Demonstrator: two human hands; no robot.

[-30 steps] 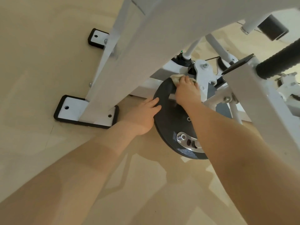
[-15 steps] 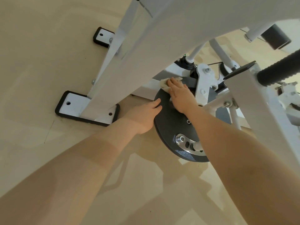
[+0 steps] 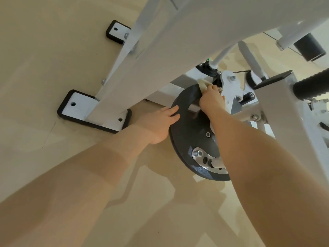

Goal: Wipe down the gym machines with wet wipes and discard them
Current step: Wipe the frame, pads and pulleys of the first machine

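A dark grey weight plate [image 3: 188, 132] hangs on a white gym machine [image 3: 160, 56], low above the floor. My right hand [image 3: 211, 100] presses a crumpled whitish wet wipe [image 3: 203, 85] against the plate's upper edge; most of the wipe is hidden under my fingers. My left hand [image 3: 158, 123] holds the plate's left rim, fingers curled over its edge. A shiny metal fitting [image 3: 201, 156] with bolts shows near the plate's lower part.
White frame beams cross overhead, ending in two black-rimmed foot plates [image 3: 89, 111] [image 3: 116, 32] bolted to the beige floor [image 3: 44, 68]. A black ribbed handle [image 3: 311, 86] and a black roller pad [image 3: 308, 46] stick out at the right.
My right hand has slid the wipe along the plate's top edge, first to the left, then back right and up. My left hand stays on the rim.
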